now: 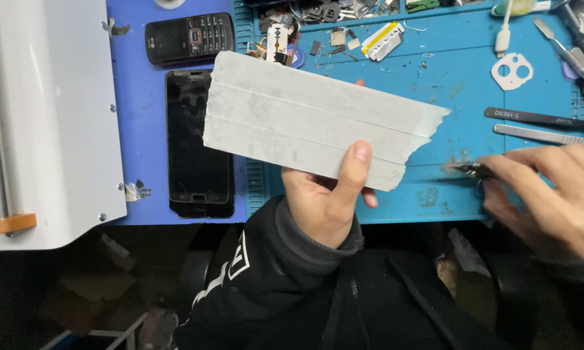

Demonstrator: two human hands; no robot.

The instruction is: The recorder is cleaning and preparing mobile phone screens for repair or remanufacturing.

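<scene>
My left hand [331, 198] holds a flat grey rectangular sheet [305, 120] made of three overlapping tape-like strips, thumb pressed on its lower edge, above the blue work mat [434, 84]. The sheet's right end is torn and jagged. My right hand [554, 194] rests on the mat at the right and grips a small dark metal tool [467, 170] whose tip points left. The tool's shape is blurred.
A black smartphone [198, 142] lies face up left of the sheet, with a black keypad phone [188, 37] above it. A white machine [45, 116] fills the left. Two tweezers [541, 123], a white cable [503, 32], a white gasket [512, 70] and small parts lie on the mat.
</scene>
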